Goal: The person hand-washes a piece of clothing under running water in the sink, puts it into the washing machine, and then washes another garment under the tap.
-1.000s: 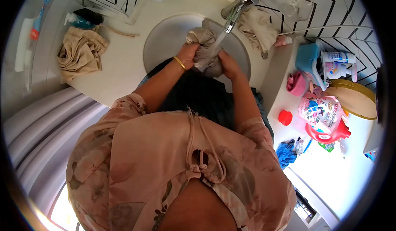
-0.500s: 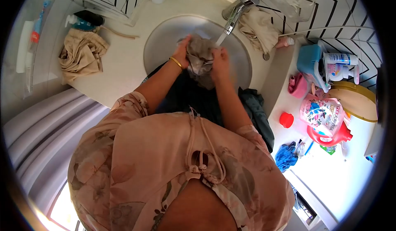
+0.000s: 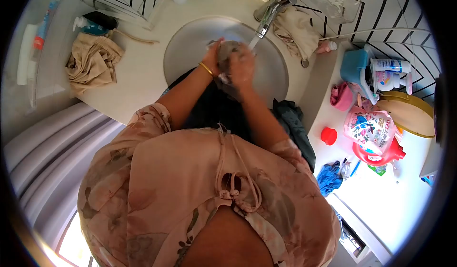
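A wet, bunched grey-brown cloth is between my two hands over the round sink. My left hand, with a gold bangle at the wrist, grips its left side. Slightly blurred by motion, my right hand is closed over the cloth's right side. Water runs from the chrome faucet just to the right of my hands. Dark wet fabric lies over the near side of the sink, partly hidden by my forearms.
Beige fabric lies on the left counter, and another beige cloth sits beside the faucet. On the right stand a blue container, a red cap, a pink floral detergent pouch and a red bottle. Dark green cloth hangs over the right edge.
My right hand has moved left and down, onto the cloth and closer to my left hand. The cloth is more bunched and more covered. The view has shifted slightly.
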`<state>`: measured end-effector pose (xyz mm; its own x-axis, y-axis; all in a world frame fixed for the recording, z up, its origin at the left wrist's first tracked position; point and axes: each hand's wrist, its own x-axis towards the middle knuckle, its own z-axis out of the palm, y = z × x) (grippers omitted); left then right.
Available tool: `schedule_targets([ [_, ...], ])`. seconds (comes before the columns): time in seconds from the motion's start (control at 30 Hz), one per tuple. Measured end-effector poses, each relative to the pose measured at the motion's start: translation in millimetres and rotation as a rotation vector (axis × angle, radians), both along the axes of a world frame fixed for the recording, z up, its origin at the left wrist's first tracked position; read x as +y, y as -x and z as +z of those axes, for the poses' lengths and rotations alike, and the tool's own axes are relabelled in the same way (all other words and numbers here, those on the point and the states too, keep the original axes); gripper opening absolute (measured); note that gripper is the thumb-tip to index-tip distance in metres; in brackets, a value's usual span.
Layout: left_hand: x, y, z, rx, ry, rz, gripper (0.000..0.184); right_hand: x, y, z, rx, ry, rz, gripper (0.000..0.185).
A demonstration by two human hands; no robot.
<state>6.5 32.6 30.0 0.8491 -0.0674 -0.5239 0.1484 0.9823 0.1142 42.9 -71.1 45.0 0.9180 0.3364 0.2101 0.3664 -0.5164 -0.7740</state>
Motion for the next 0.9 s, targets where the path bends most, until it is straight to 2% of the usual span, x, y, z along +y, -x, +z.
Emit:
schedule_targets([
  [0.1,-11,1,-18,-0.051,0.228,0.013,0.032,6,45,43,0.165,0.126,0.182,0.034],
  [0.13,-14,4,-25,-0.084,0.124,-0.012,0.030,1,32,1,0.042,0.094,0.074,0.035],
  [0.2,-18,13,-39,-0.153,-0.089,-0.072,0.027,-14,-13,-21,0.198,0.285,-0.131,0.034],
  [0.23,-21,15,-40,-0.191,-0.193,-0.102,0.028,-27,-42,-27,0.425,0.159,-0.173,0.033],
  [0.27,-21,15,-17,-0.109,-0.273,-0.131,0.027,-40,-67,-29,0.645,0.029,-0.208,0.032],
  [0.33,-5,15,-1,-0.273,-0.353,-0.103,0.027,-69,-89,-32,0.981,-0.415,-0.166,0.030],
  [0.37,3,16,4,-0.359,-0.389,-0.089,0.026,-72,-87,-21,1.076,-0.551,-0.197,0.031],
  [0.4,14,19,6,-0.373,-0.233,-0.111,0.026,-79,-82,-2,1.165,-0.689,-0.230,0.032],
  [0.43,21,20,6,-0.352,-0.255,-0.100,0.026,-86,-78,11,1.250,-0.830,-0.265,0.033],
  [0.53,42,28,-3,-0.331,-0.271,-0.090,0.029,-110,-69,10,1.402,-1.125,-0.025,0.043],
  [0.63,59,41,41,-0.414,-0.138,-0.065,0.032,-110,-56,37,1.364,-1.034,0.263,0.052],
  [0.73,79,48,46,-0.363,-0.469,-0.089,0.033,-99,-49,64,1.345,-0.794,0.340,0.055],
  [0.83,91,47,68,-0.289,-1.121,-0.384,0.032,-86,-46,71,0.976,0.040,0.434,0.050],
  [0.87,88,46,85,-0.305,-1.244,-0.511,0.034,-83,-44,72,0.902,0.158,0.481,0.047],
  [0.9,85,45,86,-0.390,-1.383,-0.518,0.035,-81,-44,72,0.825,0.275,0.523,0.045],
])
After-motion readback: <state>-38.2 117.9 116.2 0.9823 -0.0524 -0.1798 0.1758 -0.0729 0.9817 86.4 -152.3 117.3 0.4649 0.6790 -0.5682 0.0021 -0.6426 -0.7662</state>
